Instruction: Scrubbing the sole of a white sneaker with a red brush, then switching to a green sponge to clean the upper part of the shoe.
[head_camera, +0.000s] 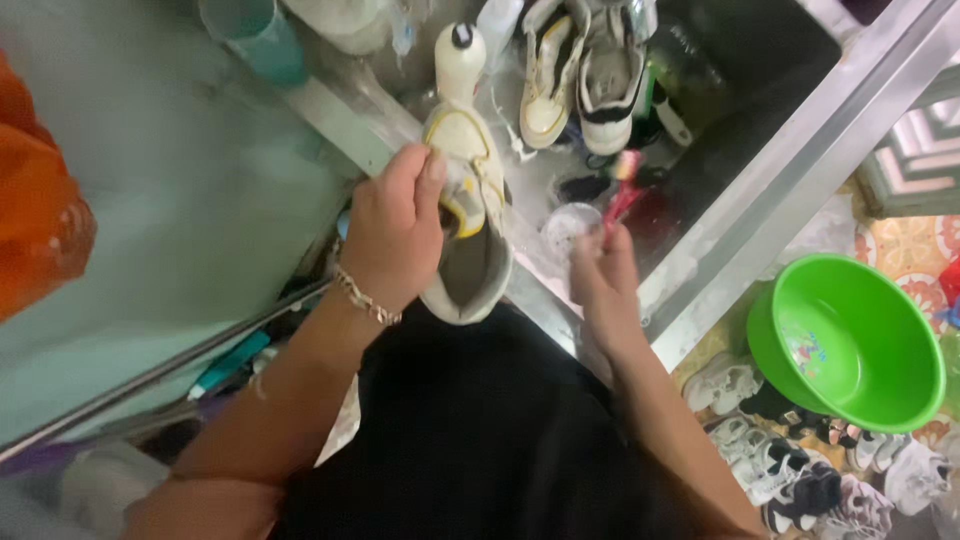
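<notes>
The white sneaker (468, 215) with yellow trim lies over the near rim of the steel sink (770, 190), its long axis running away from the person: toe pointing into the basin, open heel end (470, 280) hanging back toward the black clothing. It sits directly under the left hand (395, 235), which comes at it from the left; the fingers are wrapped over the collar and clamped on the shoe's side, a chain bracelet (365, 297) at the wrist. This hand is the one on the shoe; the other is just to its right and not touching it.

The right hand (603, 275) hovers over the wet sink edge, fingers closed round the handle of a pink brush (625, 180) whose bristled head points into the basin, near a small round clear lid or cup (572, 225); what that is exactly cannot be told through the blur.

Deeper in the sink stand two more white sneakers (585, 65) soles-apart, beside a white bottle with a dark cap (458, 55). A green plastic basin (850, 340) rests on the patterned floor to the right, with a heap of small shoes (800, 465) below it. At far left a teal cup (255, 35) and an orange bag (40, 220)
</notes>
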